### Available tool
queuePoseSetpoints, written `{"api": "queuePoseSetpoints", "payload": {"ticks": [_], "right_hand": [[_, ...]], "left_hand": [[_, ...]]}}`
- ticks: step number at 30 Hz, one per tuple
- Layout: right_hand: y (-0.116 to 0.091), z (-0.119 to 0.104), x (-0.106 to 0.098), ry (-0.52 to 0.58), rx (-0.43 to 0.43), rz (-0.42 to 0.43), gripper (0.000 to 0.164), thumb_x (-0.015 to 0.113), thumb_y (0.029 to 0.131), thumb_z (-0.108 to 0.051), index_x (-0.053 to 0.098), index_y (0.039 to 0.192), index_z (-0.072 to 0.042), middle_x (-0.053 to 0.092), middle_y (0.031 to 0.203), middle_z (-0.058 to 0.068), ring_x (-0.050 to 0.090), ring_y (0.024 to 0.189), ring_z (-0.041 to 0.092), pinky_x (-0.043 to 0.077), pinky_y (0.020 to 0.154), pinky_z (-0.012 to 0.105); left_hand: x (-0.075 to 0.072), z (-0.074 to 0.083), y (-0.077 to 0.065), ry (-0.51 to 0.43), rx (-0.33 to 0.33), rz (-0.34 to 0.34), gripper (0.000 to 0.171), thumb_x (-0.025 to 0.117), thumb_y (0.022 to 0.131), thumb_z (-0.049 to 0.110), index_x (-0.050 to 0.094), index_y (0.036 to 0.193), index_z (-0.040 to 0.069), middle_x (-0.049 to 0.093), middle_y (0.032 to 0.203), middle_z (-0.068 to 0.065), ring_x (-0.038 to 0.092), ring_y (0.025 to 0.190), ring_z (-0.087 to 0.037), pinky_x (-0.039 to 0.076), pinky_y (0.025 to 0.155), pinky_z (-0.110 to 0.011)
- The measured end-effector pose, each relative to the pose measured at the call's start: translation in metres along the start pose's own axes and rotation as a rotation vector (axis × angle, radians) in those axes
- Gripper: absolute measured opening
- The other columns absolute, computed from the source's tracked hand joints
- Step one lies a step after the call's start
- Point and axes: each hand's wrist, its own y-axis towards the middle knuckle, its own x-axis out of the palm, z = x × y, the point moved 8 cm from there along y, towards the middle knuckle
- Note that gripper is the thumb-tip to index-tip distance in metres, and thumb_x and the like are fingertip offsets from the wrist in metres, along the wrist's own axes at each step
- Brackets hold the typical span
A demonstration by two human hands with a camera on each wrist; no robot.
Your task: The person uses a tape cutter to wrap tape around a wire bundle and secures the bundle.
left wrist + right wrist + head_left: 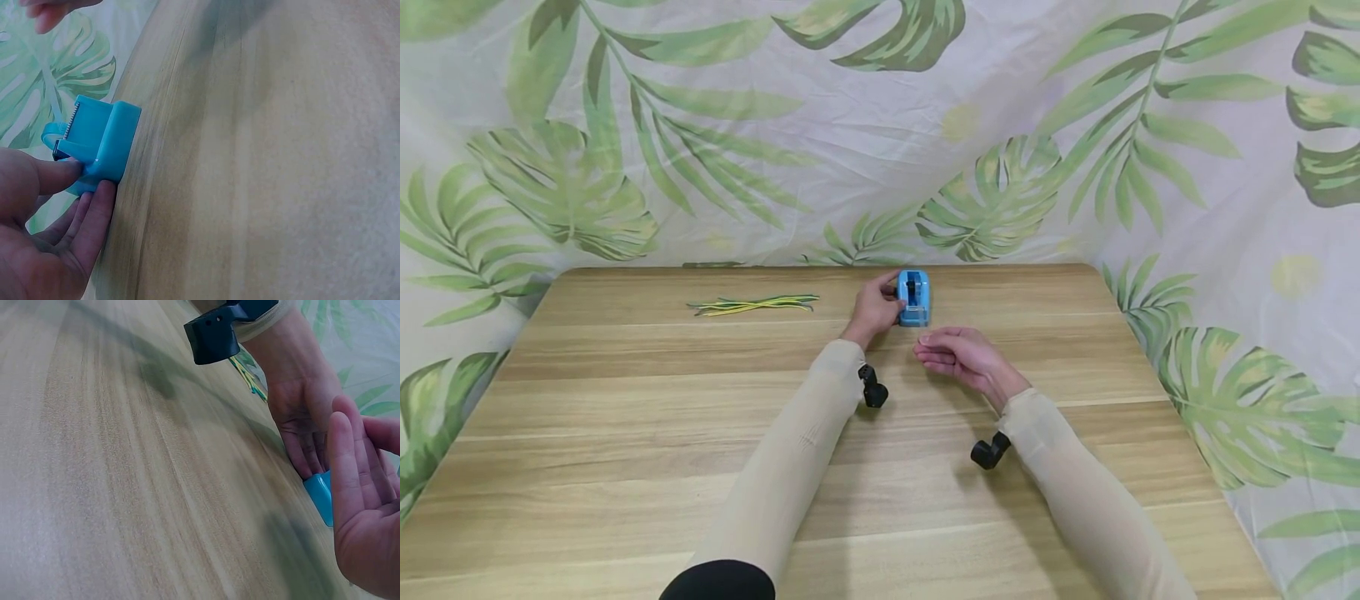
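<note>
A light-blue tape dispenser [923, 292] stands on the wooden table near its back edge. My left hand [874, 311] grips it from the left side; in the left wrist view, the thumb [62, 175] presses near the roll and the fingers lie along the base. The toothed cutter [72, 120] and part of the tape roll [52, 134] show there. Just in front of the dispenser hovers my right hand [962, 354], palm turned inward, thumb laid against the forefinger. I cannot tell whether those fingertips pinch a piece of clear tape.
A loose bunch of yellow and green twist ties [752, 305] lies left of the left hand. A leaf-printed cloth [865, 150] rises right behind the table [625, 433]. Dark wrist cameras [990, 451] stick out from both sleeves.
</note>
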Motion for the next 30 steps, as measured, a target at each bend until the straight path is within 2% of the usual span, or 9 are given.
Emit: {"api": "queuePoseSetpoints", "payload": {"ticks": [5, 9, 18, 24, 30], "right_hand": [[-0.002, 0.000, 0.000, -0.003, 0.001, 0.004, 0.031, 0.054, 0.102, -0.001, 0.052, 0.129, 0.014, 0.075, 0.090, 0.010, 0.073, 0.081, 0.017, 0.059, 0.080, 0.031], [-0.004, 0.000, 0.000, 0.003, -0.002, 0.014, 0.038, 0.055, 0.102, -0.001, 0.048, 0.134, 0.017, 0.075, 0.088, 0.011, 0.073, 0.080, 0.017, 0.060, 0.076, 0.029], [-0.007, 0.002, 0.001, -0.014, -0.005, 0.003, 0.035, 0.057, 0.101, 0.000, 0.050, 0.131, 0.016, 0.075, 0.091, 0.012, 0.074, 0.084, 0.019, 0.058, 0.085, 0.034], [-0.008, 0.003, 0.003, -0.003, -0.003, -0.004, 0.019, 0.058, 0.099, 0.001, 0.059, 0.116, 0.009, 0.075, 0.090, 0.012, 0.074, 0.080, 0.018, 0.060, 0.079, 0.031], [-0.010, 0.003, 0.004, 0.002, -0.011, -0.017, 0.011, 0.059, 0.099, 0.000, 0.065, 0.107, 0.005, 0.075, 0.089, 0.012, 0.073, 0.079, 0.017, 0.060, 0.076, 0.031]], "left_hand": [[0.000, 0.001, -0.001, -0.006, -0.001, -0.007, 0.062, 0.066, 0.092, -0.007, 0.051, 0.148, 0.014, 0.060, 0.125, -0.019, 0.061, 0.103, -0.026, 0.059, 0.071, -0.032], [0.000, 0.003, -0.002, -0.009, 0.001, -0.008, 0.062, 0.065, 0.092, -0.008, 0.051, 0.148, 0.013, 0.060, 0.125, -0.020, 0.060, 0.103, -0.027, 0.060, 0.071, -0.033], [0.000, 0.002, -0.003, -0.011, 0.000, -0.010, 0.062, 0.065, 0.092, -0.007, 0.051, 0.148, 0.013, 0.060, 0.126, -0.020, 0.060, 0.103, -0.027, 0.060, 0.071, -0.033], [0.000, 0.001, -0.001, -0.018, 0.001, -0.006, 0.062, 0.065, 0.092, -0.008, 0.051, 0.148, 0.013, 0.060, 0.125, -0.020, 0.060, 0.104, -0.028, 0.060, 0.071, -0.033], [0.000, 0.000, -0.001, -0.021, 0.007, -0.004, 0.063, 0.066, 0.092, -0.009, 0.051, 0.149, 0.013, 0.059, 0.125, -0.021, 0.059, 0.104, -0.028, 0.060, 0.071, -0.034]]}}
